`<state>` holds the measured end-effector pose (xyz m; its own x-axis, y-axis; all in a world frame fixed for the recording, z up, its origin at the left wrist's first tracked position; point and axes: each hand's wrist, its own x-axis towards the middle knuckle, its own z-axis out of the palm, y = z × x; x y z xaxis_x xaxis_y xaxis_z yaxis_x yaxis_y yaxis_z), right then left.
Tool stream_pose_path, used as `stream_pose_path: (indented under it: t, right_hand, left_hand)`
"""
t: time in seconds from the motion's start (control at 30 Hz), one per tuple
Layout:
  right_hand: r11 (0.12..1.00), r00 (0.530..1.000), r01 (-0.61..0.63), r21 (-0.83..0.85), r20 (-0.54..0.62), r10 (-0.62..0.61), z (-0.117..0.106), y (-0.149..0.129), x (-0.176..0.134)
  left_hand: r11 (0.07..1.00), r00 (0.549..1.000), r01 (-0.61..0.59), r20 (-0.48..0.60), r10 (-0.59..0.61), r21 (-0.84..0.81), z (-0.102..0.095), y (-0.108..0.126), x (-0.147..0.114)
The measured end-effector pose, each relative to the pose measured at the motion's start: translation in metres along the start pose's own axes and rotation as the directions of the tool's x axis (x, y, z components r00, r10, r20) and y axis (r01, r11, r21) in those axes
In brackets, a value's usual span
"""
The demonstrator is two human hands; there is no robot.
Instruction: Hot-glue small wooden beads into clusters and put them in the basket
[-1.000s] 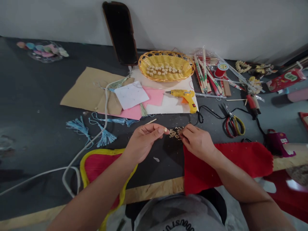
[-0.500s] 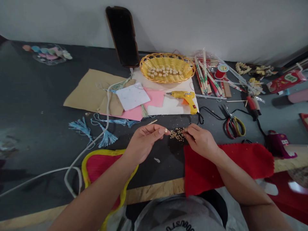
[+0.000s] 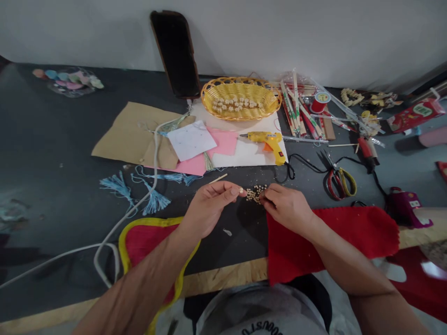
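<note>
My left hand (image 3: pixel 213 204) pinches a small cream-coloured piece (image 3: pixel 240 190) between thumb and forefinger. Just right of it, a little heap of tan, seed-like bits (image 3: pixel 254 193) lies on the dark table. The fingers of my right hand (image 3: pixel 287 204) are drawn together at the heap's right edge, touching or very close to it. Whether a bit is caught between those fingertips is too small to make out. Behind the hands stands a yellow woven basket (image 3: pixel 223 85) holding several small pale, flower-like clusters (image 3: pixel 235 103).
A yellow glue gun (image 3: pixel 267 138) lies on white paper, its cord running right to scissors (image 3: pixel 340 181). Blue tassels (image 3: pixel 155 200) and a white cable (image 3: pixel 120 221) are on the left. Red felt (image 3: pixel 356 228) lies under my right forearm. A phone (image 3: pixel 176 53) leans on the wall.
My right hand has shifted slightly left, its fingertips moving further along the near right side of the heap. The left hand keeps its pinch on the cream piece in nearly the same place.
</note>
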<state>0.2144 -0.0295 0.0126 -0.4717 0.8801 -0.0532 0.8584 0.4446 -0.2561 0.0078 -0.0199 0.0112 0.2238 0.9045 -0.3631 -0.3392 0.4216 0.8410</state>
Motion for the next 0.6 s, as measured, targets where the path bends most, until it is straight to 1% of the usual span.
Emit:
stream_pose_path:
  t: [0.07, 0.13, 0.17, 0.23, 0.33, 0.4, 0.5, 0.6]
  right_hand:
    - [1.0, 1.0, -0.011, 0.003, 0.001, 0.011, 0.001, 0.0, 0.0]
    - [0.999, 0.999, -0.023, 0.034, -0.023, 0.023, 0.003, 0.001, 0.0]
    - [0.997, 0.999, -0.019, 0.074, -0.048, 0.023, 0.004, 0.003, 0.0]
    - [0.976, 0.991, 0.012, 0.215, -0.131, 0.017, 0.004, 0.005, 0.001]
    - [0.886, 0.949, 0.109, 0.451, -0.313, 0.043, -0.002, 0.002, 0.001]
    - [0.829, 0.911, 0.172, 0.532, -0.407, 0.072, -0.008, -0.005, 0.002]
    - [0.764, 0.884, 0.234, 0.602, -0.459, 0.091, -0.015, -0.018, 0.002]
    - [0.709, 0.87, 0.257, 0.657, -0.476, 0.126, -0.013, -0.029, 0.003]
  left_hand:
    - [1.0, 1.0, 0.007, -0.008, -0.007, 0.003, 0.001, 0.001, 0.0]
    - [1.0, 1.0, 0.016, -0.014, -0.016, -0.003, 0.002, 0.002, 0.0]
    - [1.0, 1.0, 0.02, -0.015, -0.02, -0.008, 0.002, 0.002, -0.001]
    - [1.0, 1.0, 0.027, -0.004, -0.027, -0.015, 0.003, 0.003, -0.001]
    - [0.999, 0.999, 0.044, 0.008, -0.044, -0.013, 0.003, 0.004, -0.003]
    - [0.998, 0.998, 0.063, 0.01, -0.062, -0.016, 0.004, 0.004, -0.004]
    - [0.996, 0.996, 0.083, 0.021, -0.082, -0.028, 0.006, 0.003, -0.007]
    - [0.996, 0.995, 0.083, 0.05, -0.081, -0.035, 0.007, 0.001, -0.009]
